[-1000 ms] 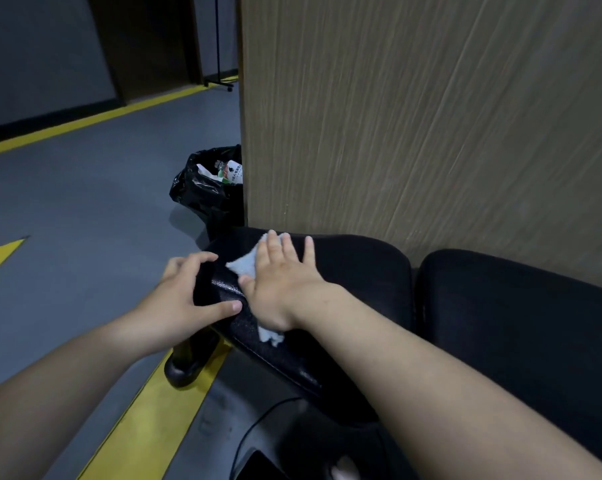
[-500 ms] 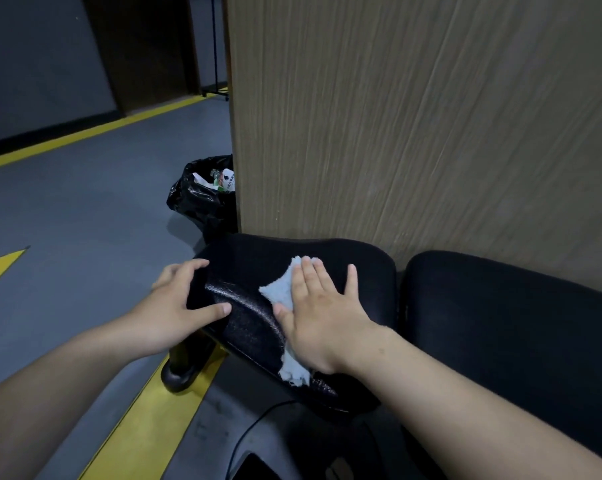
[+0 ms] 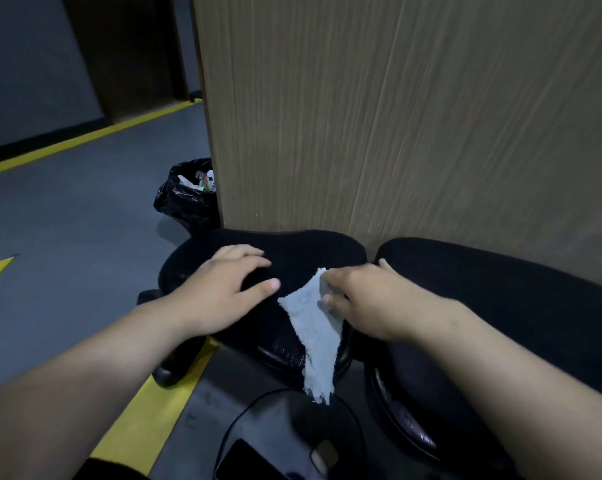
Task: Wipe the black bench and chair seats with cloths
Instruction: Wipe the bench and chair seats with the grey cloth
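Cloth [image 3: 315, 327] drapes the front edge of the left black seat [image 3: 303, 247], pinched at a corner by the right hand [image 3: 365, 299], left hand [image 3: 223, 289] spread open on it; so slight a grip may drop it.

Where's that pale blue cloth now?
Head view: the pale blue cloth drapes over the front edge of the left black seat, pinched by the right hand.

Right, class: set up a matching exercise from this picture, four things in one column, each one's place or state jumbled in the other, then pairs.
1 cloth
2 left hand
3 right hand
4 bin bag

A on the floor by the wooden panel
B pinches the cloth
C drapes over the seat front
D rests on the seat

Pairs: 1C, 2D, 3B, 4A.
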Demonstrator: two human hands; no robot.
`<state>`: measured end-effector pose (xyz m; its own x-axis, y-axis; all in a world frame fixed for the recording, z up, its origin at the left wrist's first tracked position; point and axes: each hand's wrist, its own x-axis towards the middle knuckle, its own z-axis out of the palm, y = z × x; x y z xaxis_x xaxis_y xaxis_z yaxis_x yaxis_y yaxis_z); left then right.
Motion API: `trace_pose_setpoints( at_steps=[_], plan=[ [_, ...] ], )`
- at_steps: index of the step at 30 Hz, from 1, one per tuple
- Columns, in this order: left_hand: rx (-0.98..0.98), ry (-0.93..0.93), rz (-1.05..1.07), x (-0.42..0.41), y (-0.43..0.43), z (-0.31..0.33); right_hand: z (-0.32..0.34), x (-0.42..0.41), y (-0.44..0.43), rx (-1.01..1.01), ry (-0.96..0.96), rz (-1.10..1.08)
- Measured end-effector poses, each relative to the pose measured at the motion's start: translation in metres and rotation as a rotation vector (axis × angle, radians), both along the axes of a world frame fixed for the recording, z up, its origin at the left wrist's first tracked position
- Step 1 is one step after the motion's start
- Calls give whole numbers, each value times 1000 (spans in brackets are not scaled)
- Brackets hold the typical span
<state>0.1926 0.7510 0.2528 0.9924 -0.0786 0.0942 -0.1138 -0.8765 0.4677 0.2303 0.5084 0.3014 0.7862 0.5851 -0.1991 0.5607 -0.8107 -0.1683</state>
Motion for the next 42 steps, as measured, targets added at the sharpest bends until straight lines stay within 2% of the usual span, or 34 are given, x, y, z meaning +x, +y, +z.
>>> trace_pose_setpoints(
  at_steps=[4,7,14,20,25,29,33,35,39,42],
  plan=[
    [-24,18,-126,5,-31,1,5,26,13,-174,-176,186],
    [-30,42,-140,8,-41,0,6,35,22,-245,-242,305],
    [-127,25,-101,5,-48,13,-9,41,6,146,-181,392],
    [-357,89,-112,-6,-56,26,12,35,-24,450,-147,262],
    [-462,63,-60,-9,-50,40,26,34,-45,558,-5,154],
    [-510,91,-48,-12,-53,53,23,27,-44,521,229,174],
    [-544,153,-141,-18,-56,61,17,18,-32,725,579,134],
    [-526,134,-184,-20,-59,62,15,13,-27,713,637,96],
    [-406,126,-204,-21,-57,62,15,8,-28,499,464,184],
    [-282,241,-174,-23,-41,63,18,6,-32,506,274,218]
  ],
)
